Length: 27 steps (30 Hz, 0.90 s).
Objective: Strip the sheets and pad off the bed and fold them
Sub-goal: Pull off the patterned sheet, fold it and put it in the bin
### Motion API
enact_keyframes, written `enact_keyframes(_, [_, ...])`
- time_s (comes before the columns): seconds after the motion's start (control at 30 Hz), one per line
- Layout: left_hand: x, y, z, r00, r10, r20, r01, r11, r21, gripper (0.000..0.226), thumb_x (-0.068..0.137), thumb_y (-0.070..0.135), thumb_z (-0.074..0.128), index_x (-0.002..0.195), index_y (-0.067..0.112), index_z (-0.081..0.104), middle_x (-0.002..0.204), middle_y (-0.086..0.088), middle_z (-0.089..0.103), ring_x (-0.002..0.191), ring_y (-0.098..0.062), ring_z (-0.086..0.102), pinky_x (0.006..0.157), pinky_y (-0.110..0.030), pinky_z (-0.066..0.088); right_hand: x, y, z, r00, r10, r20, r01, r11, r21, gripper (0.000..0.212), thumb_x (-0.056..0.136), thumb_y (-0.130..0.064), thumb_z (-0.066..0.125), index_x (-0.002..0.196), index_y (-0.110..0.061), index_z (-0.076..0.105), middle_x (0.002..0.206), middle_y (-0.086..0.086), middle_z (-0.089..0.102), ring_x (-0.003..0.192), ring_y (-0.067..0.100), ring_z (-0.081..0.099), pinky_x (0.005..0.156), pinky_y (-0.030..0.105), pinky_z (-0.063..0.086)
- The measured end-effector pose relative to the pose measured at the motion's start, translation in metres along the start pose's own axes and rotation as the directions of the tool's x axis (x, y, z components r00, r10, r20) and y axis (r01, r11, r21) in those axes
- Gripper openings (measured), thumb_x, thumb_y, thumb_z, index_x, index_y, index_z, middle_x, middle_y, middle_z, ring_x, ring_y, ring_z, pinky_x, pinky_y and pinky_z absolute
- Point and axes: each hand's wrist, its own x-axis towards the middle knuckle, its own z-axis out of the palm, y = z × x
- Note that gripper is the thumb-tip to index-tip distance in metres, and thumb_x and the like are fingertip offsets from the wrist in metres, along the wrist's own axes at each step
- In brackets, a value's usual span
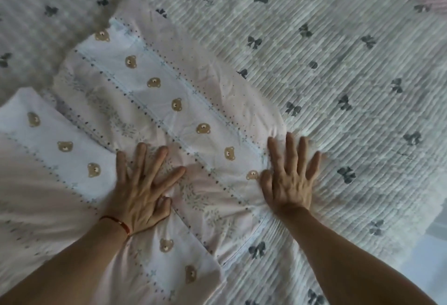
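Left hand [142, 188] and right hand [289, 178], fingers spread and grasping nothing, are pressing flat on the bear-print sheet [169, 101] lying on the quilted pad [338, 74].

Head-worn view, steeply downward, close over the bed [338, 67], wide-angle

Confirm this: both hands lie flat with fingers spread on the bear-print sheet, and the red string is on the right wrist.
Not quite. The head view shows the red string on the left wrist, not the right. The rest holds: the left hand and right hand both lie flat with fingers spread on the bear-print sheet, the right one at its edge beside the bow-print pad.
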Motion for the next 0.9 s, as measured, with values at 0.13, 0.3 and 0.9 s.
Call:
enact_keyframes(0.13, [0.004,0.005,-0.010,0.993,-0.067,0.098,0.063,0.997,0.040,0.089,0.075,0.046,0.055,0.157,0.027,0.027,0.168,-0.013,0.007,0.151,-0.050,0.005,0.107,-0.080,0.013,-0.007,-0.002,0.006,1.000,0.002,-0.010,-0.001,0.999,0.050,0.076,0.094,-0.048,0.034,0.163,-0.029,0.009,0.170,0.011,0.003,0.156,0.038,-0.007,0.118,0.072,0.002])
enact_keyframes(0.3, [0.020,0.067,-0.050,0.813,-0.454,0.365,0.502,0.864,-0.044,0.091,0.080,0.041,0.046,0.161,0.024,0.010,0.169,-0.007,-0.005,0.151,-0.049,0.003,0.110,-0.078,0.014,0.001,0.001,-0.008,0.994,-0.084,0.075,0.073,0.988,0.138,0.071,0.099,-0.049,0.028,0.163,-0.030,0.007,0.171,0.011,0.002,0.156,0.037,-0.009,0.118,0.072,-0.001])
enact_keyframes(0.9, [0.002,0.126,-0.124,-0.001,-0.830,0.558,0.780,-0.350,-0.519,0.035,0.093,0.033,0.061,0.116,0.008,0.068,0.103,-0.016,0.072,0.099,-0.037,0.068,0.084,-0.046,0.058,0.031,-0.018,-0.093,0.759,-0.629,0.168,0.305,0.572,0.762,0.023,0.100,-0.027,0.055,0.120,-0.022,0.065,0.112,-0.010,0.069,0.098,0.003,0.064,0.080,0.025,0.056])
